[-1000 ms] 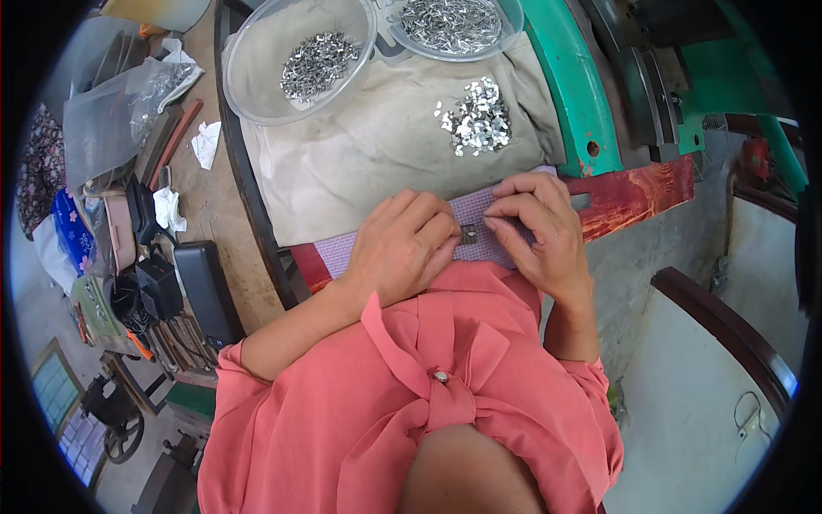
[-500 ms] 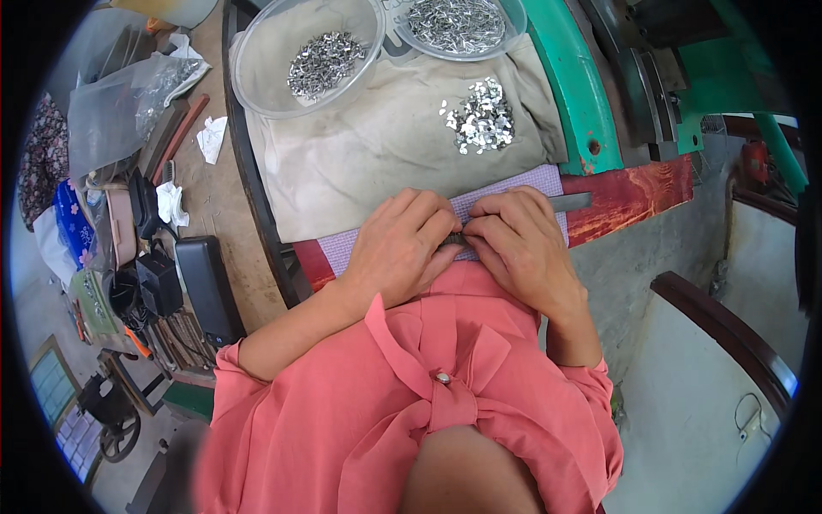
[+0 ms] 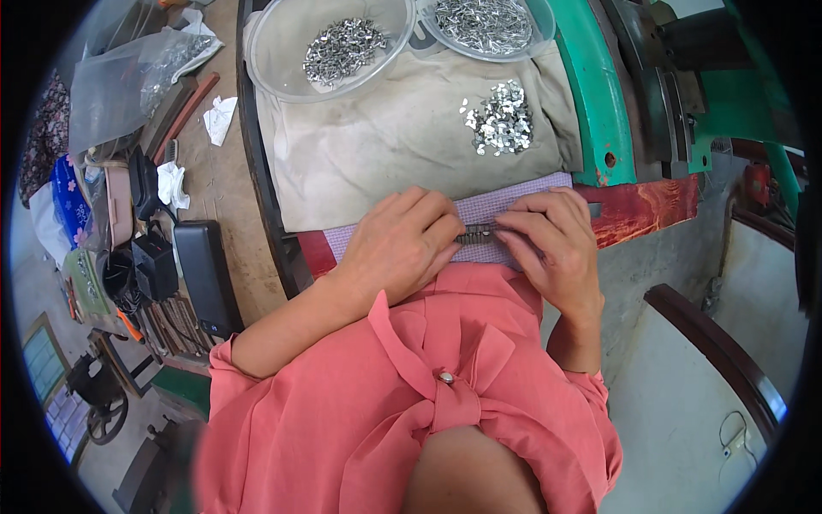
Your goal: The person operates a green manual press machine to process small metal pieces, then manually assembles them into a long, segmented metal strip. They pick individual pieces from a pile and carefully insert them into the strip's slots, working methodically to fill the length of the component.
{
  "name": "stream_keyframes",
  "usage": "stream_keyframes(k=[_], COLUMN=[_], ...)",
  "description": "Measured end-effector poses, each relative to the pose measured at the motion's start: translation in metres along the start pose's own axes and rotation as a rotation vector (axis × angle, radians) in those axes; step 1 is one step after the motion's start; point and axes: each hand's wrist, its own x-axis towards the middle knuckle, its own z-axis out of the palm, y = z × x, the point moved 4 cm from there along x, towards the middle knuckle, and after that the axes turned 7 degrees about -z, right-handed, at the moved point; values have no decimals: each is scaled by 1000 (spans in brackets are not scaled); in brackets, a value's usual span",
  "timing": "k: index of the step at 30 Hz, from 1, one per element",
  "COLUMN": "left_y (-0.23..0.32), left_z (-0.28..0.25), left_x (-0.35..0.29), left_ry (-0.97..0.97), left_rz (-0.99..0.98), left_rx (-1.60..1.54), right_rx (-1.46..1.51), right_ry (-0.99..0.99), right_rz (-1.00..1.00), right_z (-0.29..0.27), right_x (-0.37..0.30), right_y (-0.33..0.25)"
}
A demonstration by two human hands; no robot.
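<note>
Over a lilac textured mat, my left hand pinches a short dark ribbed strip by its left end. My right hand is at the strip's other end, thumb and forefinger drawn close together; anything between their tips is too small to name. A heap of small shiny metal flakes lies on the beige cloth beyond my hands. Behind it, one clear round tub contains small metal pieces, and a second clear tub has slender silvery pieces.
A green metal machine frame rises at the right, over a red board. At the left, a brown table bears a black power bank, crumpled tissue and plastic bags. A dark curved rail stands lower right.
My right hand has shifted right, away from my left, and its fingers have loosened, uncovering the ribbed strip. It now hides most of the grey bar beside it. The view has shifted slightly.
</note>
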Motion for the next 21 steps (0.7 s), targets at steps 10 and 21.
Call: stream_keyframes(k=[10, 21], left_y=[4, -8], left_z=[-1, -32], left_x=[0, -26], left_ry=[-3, 68], left_rz=[-15, -123], left_rx=[15, -8], right_rx=[89, 91], right_ry=[33, -61], right_rz=[-9, -38], right_z=[6, 19], right_x=[-8, -2], right_y=[6, 3])
